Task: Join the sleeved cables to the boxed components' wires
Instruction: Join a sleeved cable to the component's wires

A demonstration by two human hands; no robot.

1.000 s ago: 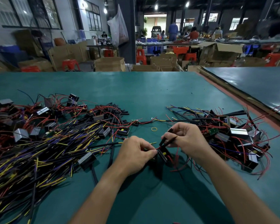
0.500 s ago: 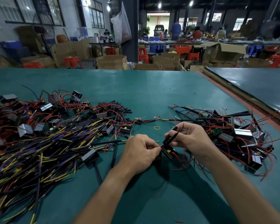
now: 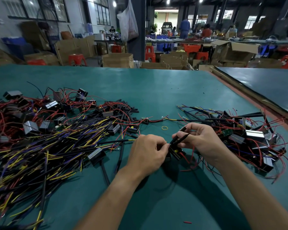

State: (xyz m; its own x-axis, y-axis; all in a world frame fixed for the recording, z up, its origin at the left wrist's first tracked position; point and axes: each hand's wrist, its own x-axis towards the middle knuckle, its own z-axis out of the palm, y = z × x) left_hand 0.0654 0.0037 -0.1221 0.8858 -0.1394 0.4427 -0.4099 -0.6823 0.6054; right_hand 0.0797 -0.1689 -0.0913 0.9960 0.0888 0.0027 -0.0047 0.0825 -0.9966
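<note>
Far left: big tangle of sleeved cables (image 3: 45,146) with yellow and purple ends on the green table (image 3: 156,90), boxed components (image 3: 30,127) mixed in. Centre: left hand (image 3: 146,153) pinched closed on a thin wire end, looks like it, partly hidden. Between the hands, a small black boxed part (image 3: 175,151), red leads trailing. Right hand (image 3: 201,138) fingers closed on two black sleeves (image 3: 179,138). Right: second pile of joined units (image 3: 249,138).

Factory workshop, cardboard boxes (image 3: 117,60), wire piles (image 3: 45,138)
</note>
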